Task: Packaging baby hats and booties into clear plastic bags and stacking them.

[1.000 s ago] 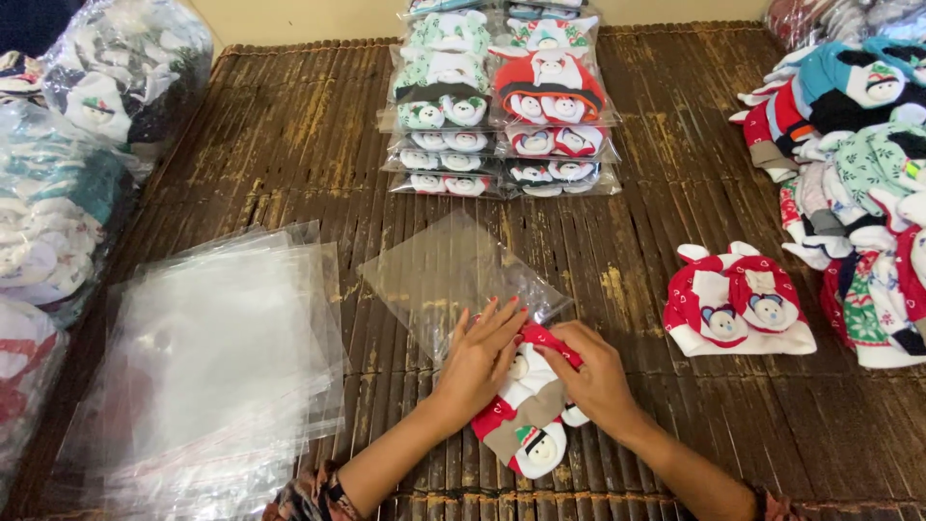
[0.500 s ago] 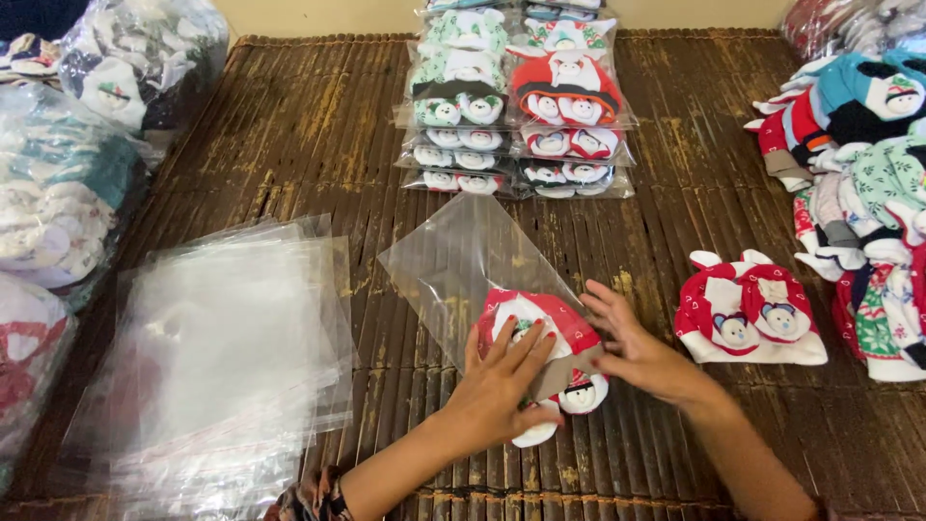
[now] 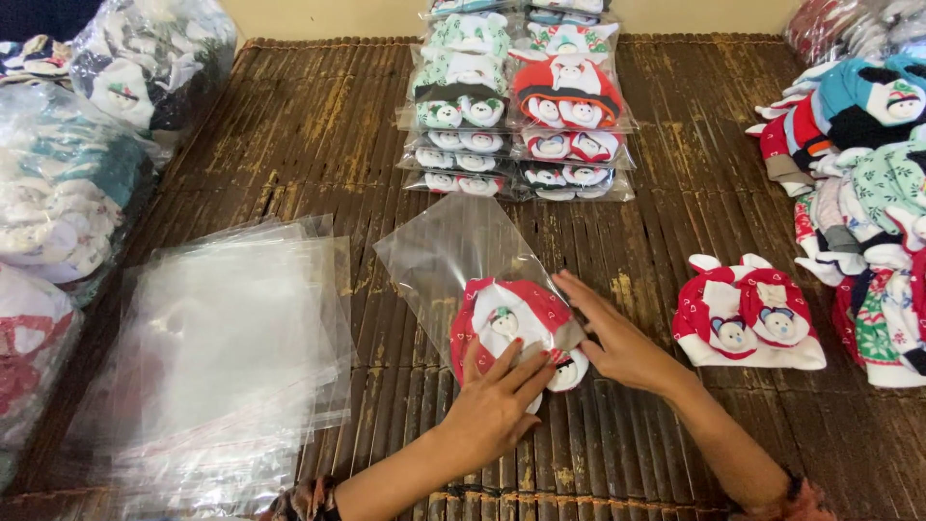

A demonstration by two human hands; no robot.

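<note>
A red and white pair of baby socks [image 3: 511,323] with small animal faces lies partly inside a clear plastic bag [image 3: 453,256] on the dark bamboo mat [image 3: 309,125]. My left hand [image 3: 497,405] presses flat on the socks' near end, fingers spread. My right hand [image 3: 617,338] touches the bag's open edge at the socks' right side, fingers extended. Another red and white sock pair [image 3: 748,314] lies loose to the right.
A stack of empty clear bags [image 3: 217,357] lies at the left. Two rows of bagged socks [image 3: 521,106] sit at the far middle. Loose socks [image 3: 868,183] pile up at the right. Large bags of socks [image 3: 68,174] line the left edge.
The socks have slid further up into the clear bag. Both hands followed them up and to the right, the left hand now flat on the near end.
</note>
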